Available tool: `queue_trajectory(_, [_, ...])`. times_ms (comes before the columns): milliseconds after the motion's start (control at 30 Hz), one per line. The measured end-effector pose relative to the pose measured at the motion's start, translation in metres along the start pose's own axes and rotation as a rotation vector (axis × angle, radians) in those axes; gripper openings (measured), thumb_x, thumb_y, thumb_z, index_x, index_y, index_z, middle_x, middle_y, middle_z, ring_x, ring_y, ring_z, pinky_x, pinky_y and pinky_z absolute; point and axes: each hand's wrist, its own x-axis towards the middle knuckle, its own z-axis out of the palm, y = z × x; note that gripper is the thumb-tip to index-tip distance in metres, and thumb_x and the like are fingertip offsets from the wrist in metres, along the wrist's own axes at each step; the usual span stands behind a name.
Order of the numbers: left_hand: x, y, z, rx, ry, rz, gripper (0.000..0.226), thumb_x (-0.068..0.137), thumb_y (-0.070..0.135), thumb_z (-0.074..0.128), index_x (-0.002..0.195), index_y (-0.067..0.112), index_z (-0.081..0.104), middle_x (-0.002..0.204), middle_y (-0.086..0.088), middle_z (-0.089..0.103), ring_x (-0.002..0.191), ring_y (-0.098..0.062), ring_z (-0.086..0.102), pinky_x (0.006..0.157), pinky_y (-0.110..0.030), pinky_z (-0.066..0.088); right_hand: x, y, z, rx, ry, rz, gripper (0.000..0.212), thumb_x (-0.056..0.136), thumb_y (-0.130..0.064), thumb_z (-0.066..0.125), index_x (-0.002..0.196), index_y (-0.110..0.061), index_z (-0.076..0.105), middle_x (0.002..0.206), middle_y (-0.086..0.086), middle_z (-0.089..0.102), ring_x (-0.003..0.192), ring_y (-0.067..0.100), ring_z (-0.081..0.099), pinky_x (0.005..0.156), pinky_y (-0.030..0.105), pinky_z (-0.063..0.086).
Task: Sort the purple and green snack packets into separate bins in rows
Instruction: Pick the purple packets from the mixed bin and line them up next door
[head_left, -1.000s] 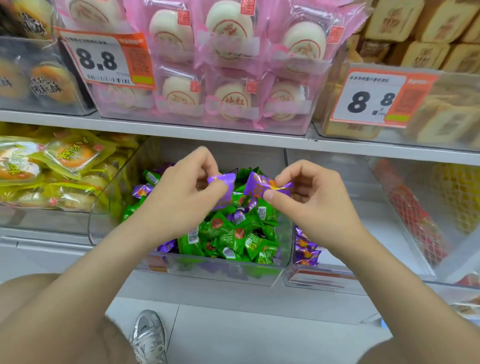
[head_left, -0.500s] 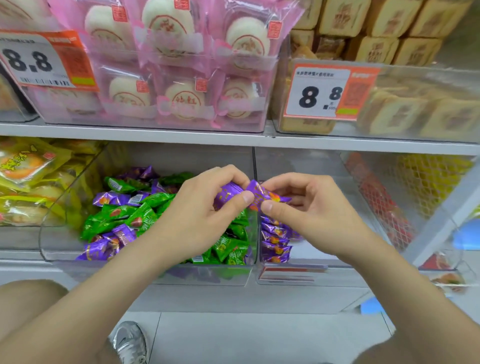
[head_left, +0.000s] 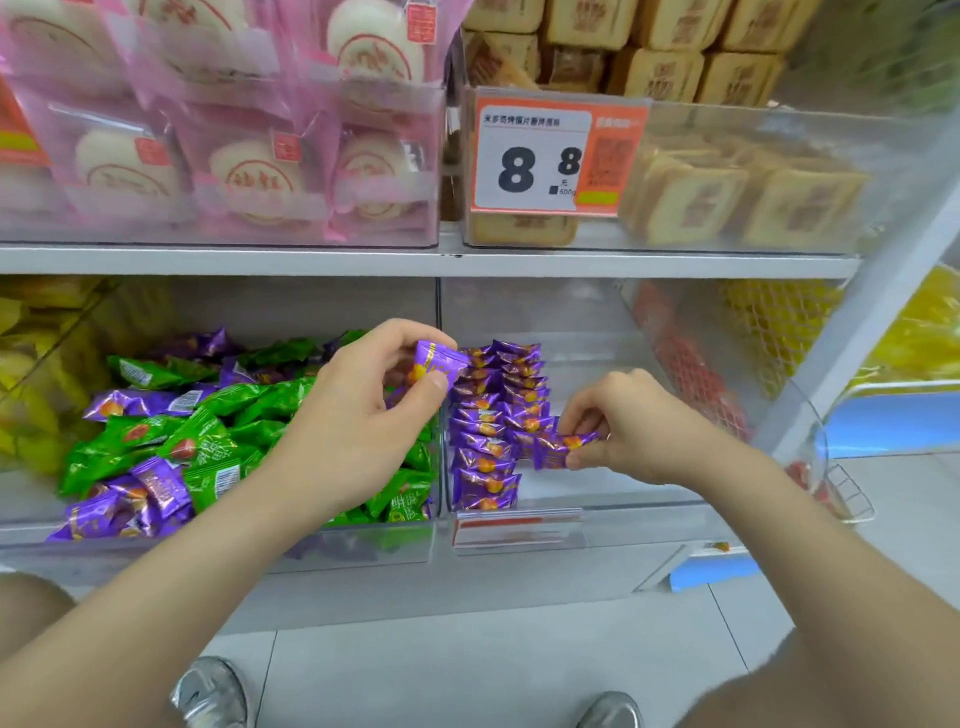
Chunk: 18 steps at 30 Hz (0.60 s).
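Your free room is in the right bin (head_left: 582, 491): its bare floor lies right of the purple rows (head_left: 488, 415), and you can reach it from the front, under the shelf edge (head_left: 519, 262). The clear divider wall (head_left: 441, 483) stands between the bins, with the rows just beside it. The left bin (head_left: 208, 545) is heaped with loose packets (head_left: 208, 441). Your left hand (head_left: 358, 421), gripping a purple packet (head_left: 439, 364), hangs over the divider; your right hand (head_left: 628, 426), pinching another packet (head_left: 563, 447), is over the bare floor.

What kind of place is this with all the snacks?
Most likely a shop's snack aisle. A price tag reading 8.8 is fixed to a clear bin of square cakes, pink-wrapped buns fill the next bin, and purple packets sit in rows in a lower bin.
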Motion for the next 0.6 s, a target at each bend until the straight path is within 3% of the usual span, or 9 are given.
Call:
queue_trajectory(100, [0.0, 0.0, 0.002, 0.036, -0.017, 0.004, 0.019, 0.101, 0.016, 0.065, 0.113, 0.029, 0.07, 0.102, 0.008, 0.075, 0.095, -0.015, 0.07, 0.09, -0.043, 0.057, 0.006, 0.002, 0.011, -0.058, -0.018, -0.031, 0.025, 0.079, -0.024, 0.091, 0.102, -0.025, 0.081, 0.09, -0.006, 0.077, 0.086, 0.009, 0.065, 0.084, 0.027, 0.053])
queue_trajectory(200, [0.001, 0.0, 0.002, 0.051, -0.014, 0.016, 0.019, 0.101, 0.015, 0.066, 0.113, 0.029, 0.07, 0.1, 0.01, 0.075, 0.093, -0.012, 0.07, 0.086, -0.033, 0.056, 0.011, 0.001, 0.021, -0.073, -0.028, -0.069, 0.024, 0.081, -0.021, 0.089, 0.103, -0.025, 0.08, 0.094, -0.009, 0.077, 0.087, 0.007, 0.067, 0.083, 0.022, 0.05])
queue_trajectory(433, [0.001, -0.001, 0.001, 0.095, -0.015, 0.017, 0.019, 0.1, 0.015, 0.067, 0.111, 0.03, 0.072, 0.097, 0.011, 0.075, 0.085, -0.007, 0.067, 0.073, -0.021, 0.05, 0.016, -0.004, 0.027, -0.153, 0.001, -0.063, 0.026, 0.074, -0.032, 0.092, 0.095, -0.028, 0.078, 0.085, -0.01, 0.075, 0.088, 0.017, 0.067, 0.078, 0.04, 0.058])
queue_trajectory(600, [-0.001, 0.003, -0.001, 0.116, -0.023, 0.037, 0.022, 0.099, 0.013, 0.068, 0.11, 0.031, 0.074, 0.098, 0.016, 0.076, 0.089, -0.003, 0.069, 0.074, -0.016, 0.049, 0.017, -0.004, 0.034, -0.147, 0.038, -0.082, 0.025, 0.074, -0.03, 0.086, 0.097, -0.026, 0.076, 0.088, -0.005, 0.072, 0.088, 0.02, 0.064, 0.078, 0.042, 0.059])
